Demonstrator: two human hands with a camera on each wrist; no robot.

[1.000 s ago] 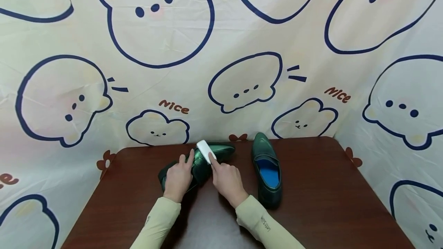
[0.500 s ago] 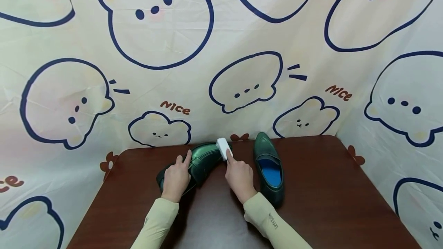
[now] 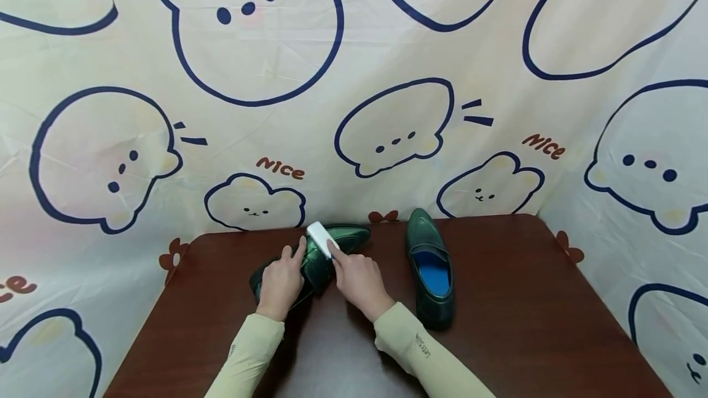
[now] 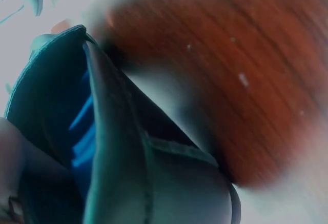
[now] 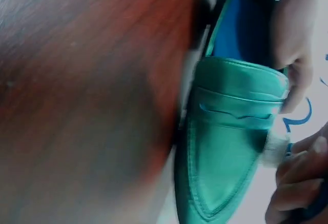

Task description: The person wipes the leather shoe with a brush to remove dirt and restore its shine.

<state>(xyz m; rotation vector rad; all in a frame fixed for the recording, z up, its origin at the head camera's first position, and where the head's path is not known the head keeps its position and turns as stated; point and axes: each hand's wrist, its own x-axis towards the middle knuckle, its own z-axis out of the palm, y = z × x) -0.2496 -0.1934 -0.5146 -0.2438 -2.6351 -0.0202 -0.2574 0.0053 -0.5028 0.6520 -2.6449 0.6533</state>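
Observation:
A dark green loafer (image 3: 350,237) lies slanted near the table's back edge, toe to the right. My left hand (image 3: 281,284) grips it by the opening; in the left wrist view part of that hand (image 4: 13,157) reaches inside over the blue insole. My right hand (image 3: 362,281) holds a small white brush (image 3: 322,239), index finger stretched along its back. In the right wrist view the pale bristles (image 5: 277,151) meet the far side of the loafer's upper (image 5: 225,157), partly hidden by blur and my fingers.
A matching green loafer (image 3: 423,235) with a blue insole stands to the right, toe toward the back. The brown wooden table (image 3: 514,300) ends at a cartoon-printed curtain (image 3: 387,195), which also hangs at both sides.
The brush in my right hand went right toward the toe half a second ago, and is now back left over the instep. My left hand and the held loafer stay nearly in place.

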